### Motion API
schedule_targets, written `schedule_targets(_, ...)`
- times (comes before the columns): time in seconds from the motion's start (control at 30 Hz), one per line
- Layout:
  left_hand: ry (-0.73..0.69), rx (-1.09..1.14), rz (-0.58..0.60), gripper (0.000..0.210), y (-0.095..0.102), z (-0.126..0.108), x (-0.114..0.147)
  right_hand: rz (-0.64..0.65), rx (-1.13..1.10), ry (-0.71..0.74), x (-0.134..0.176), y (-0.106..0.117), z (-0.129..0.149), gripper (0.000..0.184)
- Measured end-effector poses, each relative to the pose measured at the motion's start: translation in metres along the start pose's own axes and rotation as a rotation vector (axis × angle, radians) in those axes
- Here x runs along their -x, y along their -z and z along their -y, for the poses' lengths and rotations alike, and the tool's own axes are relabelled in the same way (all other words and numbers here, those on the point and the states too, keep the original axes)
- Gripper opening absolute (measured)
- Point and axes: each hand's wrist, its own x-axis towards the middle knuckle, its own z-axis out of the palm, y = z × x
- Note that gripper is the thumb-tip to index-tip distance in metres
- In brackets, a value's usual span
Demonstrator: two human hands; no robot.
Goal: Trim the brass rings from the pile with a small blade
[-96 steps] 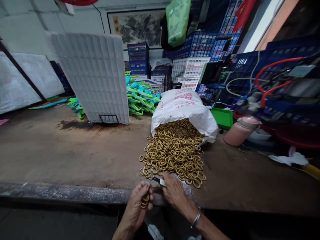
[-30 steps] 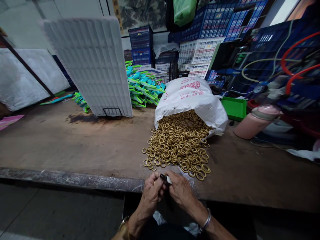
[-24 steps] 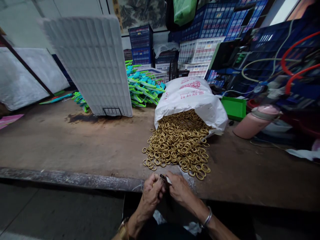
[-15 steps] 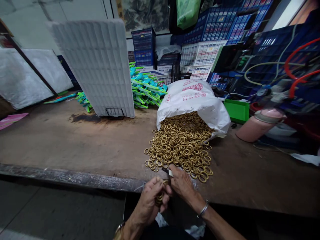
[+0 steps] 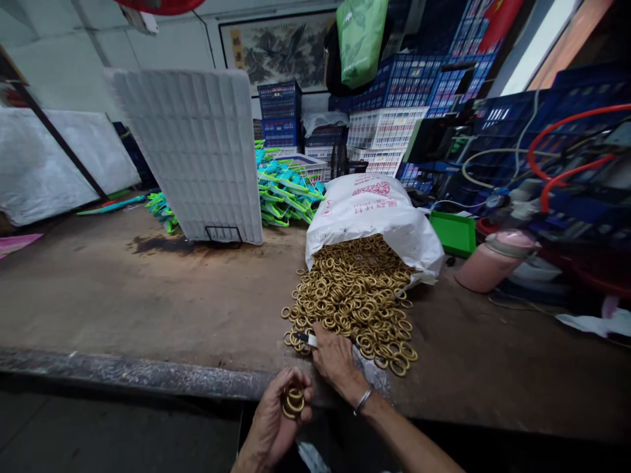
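Note:
My left hand (image 5: 282, 415) is curled around several brass-coloured rings (image 5: 294, 401), just off the table's front edge. A small tool (image 5: 306, 339) with a dark, narrow tip and a white part sticks out of my right hand (image 5: 334, 358), whose fingers are closed on it. That hand rests at the front of a heap of loose rings (image 5: 357, 295), and the tool's tip lies over the rings at the left front. The heap spills out of a white sack (image 5: 367, 203) with red printing, lying on its side.
On the table (image 5: 207, 309), a white ribbed panel (image 5: 197, 151) stands upright on a wire stand. Blue and green plastic parts (image 5: 288, 187) are piled behind it. To the right are a green tray (image 5: 453, 233) and a pink bottle (image 5: 495, 263). Stacked crates (image 5: 387, 128) stand behind.
My right hand has moved left and forward, away from the left hand, to the ring heap. My left hand has drawn back to the lower left, turning so its rings show. The view has tilted up.

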Motion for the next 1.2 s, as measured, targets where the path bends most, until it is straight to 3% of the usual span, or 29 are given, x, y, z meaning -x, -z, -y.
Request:
schedule_targets(0.13, -0.007, -0.023, -0.088, 0.016, 0.004, 0.002, -0.005, -0.033, -0.079, -0.023, 0.000, 0.008, 0.000, 0.022)
schedule_targets(0.27, -0.055, -0.127, -0.067, 0.023, -0.001, 0.003, -0.008, -0.055, -0.162, -0.006, 0.001, 0.010, -0.007, 0.022)
schedule_targets(0.47, -0.265, -0.499, -0.116, 0.032, -0.014, 0.006, -0.018, -0.122, -0.436, 0.094, 0.018, 0.010, -0.019, 0.015)
schedule_targets(0.63, -0.254, -0.784, -0.099, 0.037, -0.023, 0.006, -0.024, -0.140, -0.616, 0.171, 0.035, 0.020, -0.022, 0.008)
schedule_targets(0.83, -0.278, -0.759, -0.144, 0.037, -0.023, 0.007, -0.021, -0.086, -0.677, 0.181, 0.043, 0.027, -0.020, 0.007)
schedule_targets(1.03, -0.205, -0.679, -0.062, 0.035, -0.021, 0.007, -0.022, -0.030, -0.814, 0.168, 0.046, 0.026, -0.018, 0.012)
schedule_targets(1.2, -0.229, -0.647, -0.107, 0.036, -0.021, 0.007, -0.021, -0.019, -0.791, 0.199, 0.046, 0.026, -0.019, 0.012)
